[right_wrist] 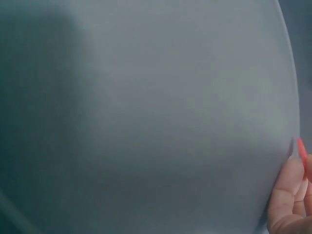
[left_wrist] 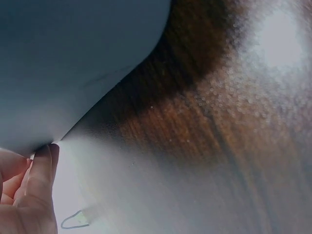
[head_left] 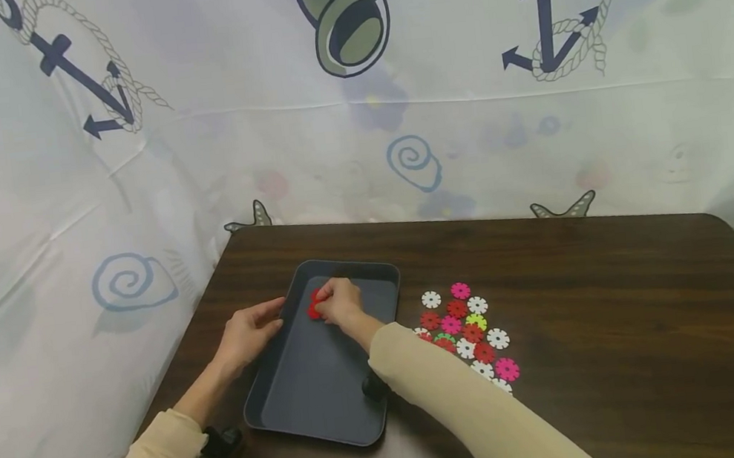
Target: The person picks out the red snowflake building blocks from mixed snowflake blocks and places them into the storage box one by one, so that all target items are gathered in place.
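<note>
A dark grey baking tray (head_left: pixel 316 383) lies on the table with its length running away from me. My left hand (head_left: pixel 247 336) is at its left side, straight fingers touching the rim; in the left wrist view, the fingertips (left_wrist: pixel 46 151) meet the tray's outer wall. Over the tray's far half, my right hand (head_left: pixel 341 302) pinches a red notched plastic disc (right_wrist: pixel 302 148) between thumb and fingers. Red also shows beside those fingertips in the head view, low over the tray floor, as a red disc (head_left: pixel 314 311) partly covered by the hand.
Right of the tray, loose notched discs lie spread and overlapping: several white (head_left: pixel 498 338), red (head_left: pixel 484 352) and pink (head_left: pixel 507 369), plus a yellow-green one (head_left: pixel 476 321). My right forearm crosses over the tray's right rim and hides some discs. Dark wooden table (head_left: pixel 618 322); patterned curtain (head_left: pixel 465 136) behind.
</note>
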The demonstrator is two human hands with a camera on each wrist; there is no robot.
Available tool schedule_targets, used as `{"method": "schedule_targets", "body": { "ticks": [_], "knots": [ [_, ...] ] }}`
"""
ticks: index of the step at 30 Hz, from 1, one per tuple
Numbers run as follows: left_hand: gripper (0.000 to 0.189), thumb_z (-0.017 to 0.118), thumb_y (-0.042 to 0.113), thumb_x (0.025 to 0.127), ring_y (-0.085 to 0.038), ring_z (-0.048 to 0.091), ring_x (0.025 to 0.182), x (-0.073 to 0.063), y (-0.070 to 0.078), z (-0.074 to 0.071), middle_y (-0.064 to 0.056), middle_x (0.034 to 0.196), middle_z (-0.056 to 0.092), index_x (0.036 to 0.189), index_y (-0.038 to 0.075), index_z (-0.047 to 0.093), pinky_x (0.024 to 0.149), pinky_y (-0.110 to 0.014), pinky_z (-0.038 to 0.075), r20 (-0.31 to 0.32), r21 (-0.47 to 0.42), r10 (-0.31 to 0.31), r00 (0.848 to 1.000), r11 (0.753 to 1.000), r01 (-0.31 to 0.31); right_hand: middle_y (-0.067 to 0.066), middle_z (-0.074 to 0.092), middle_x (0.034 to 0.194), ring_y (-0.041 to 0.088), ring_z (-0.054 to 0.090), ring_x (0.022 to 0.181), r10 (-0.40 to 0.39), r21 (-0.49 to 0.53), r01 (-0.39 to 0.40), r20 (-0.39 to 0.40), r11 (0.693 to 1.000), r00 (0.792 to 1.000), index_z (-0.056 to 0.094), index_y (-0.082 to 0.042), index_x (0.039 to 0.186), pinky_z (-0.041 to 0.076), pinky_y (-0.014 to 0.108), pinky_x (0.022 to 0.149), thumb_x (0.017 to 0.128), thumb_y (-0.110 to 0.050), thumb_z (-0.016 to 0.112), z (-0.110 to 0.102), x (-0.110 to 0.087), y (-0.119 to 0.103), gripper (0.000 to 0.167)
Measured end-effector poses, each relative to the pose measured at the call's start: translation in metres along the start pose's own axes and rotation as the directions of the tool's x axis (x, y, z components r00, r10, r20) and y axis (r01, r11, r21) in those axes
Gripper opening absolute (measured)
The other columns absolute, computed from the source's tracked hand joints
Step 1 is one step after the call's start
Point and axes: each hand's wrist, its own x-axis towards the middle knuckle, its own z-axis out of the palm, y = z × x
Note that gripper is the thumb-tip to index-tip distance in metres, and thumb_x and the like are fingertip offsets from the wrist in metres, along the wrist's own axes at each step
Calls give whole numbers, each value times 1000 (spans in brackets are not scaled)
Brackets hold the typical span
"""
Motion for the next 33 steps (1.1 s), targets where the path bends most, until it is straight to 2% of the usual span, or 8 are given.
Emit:
{"method": "schedule_targets", "body": {
  "ticks": [7,12,17,29,33],
  "knots": [
    [41,60,5,91,-36,57,113,0,0,1,-23,125,58,131,-1,53,85,-42,51,-3,-3,15,1000,1000,-15,4,66,73,8,51,44,-82,-180,79,-9,980,997,69,-5,77,45,17,46,76,-1,71,1,-1,2,5],
    [41,59,5,91,-36,58,112,-1,0,1,-24,125,58,131,-1,53,83,-41,51,-6,-4,10,1000,1000,-10,4,67,76,8,50,44,-104,-207,100,-9,973,995,69,-4,77,44,17,47,76,-1,73,1,-1,3,5],
    [41,59,4,91,-37,58,111,-1,0,1,-24,125,58,131,-2,52,83,-41,51,-4,-10,9,1000,1000,-9,4,66,76,11,54,52,-117,-235,112,-4,966,993,69,-4,78,44,18,54,75,-2,75,1,-1,3,8],
    [41,60,6,91,-36,57,113,-2,-1,2,-23,126,58,131,0,54,86,-43,50,-15,11,-2,1000,1000,3,3,66,74,8,50,46,-84,-185,82,-5,979,996,69,-3,81,43,17,51,75,-3,76,1,-1,4,9],
    [40,60,5,91,-36,58,112,-2,-1,2,-23,124,59,130,-1,54,86,-43,50,-24,21,16,1000,1000,-16,4,64,74,11,56,51,-40,-83,40,1,996,999,69,-1,82,48,19,49,77,0,72,0,-2,1,7]
  ]
}}
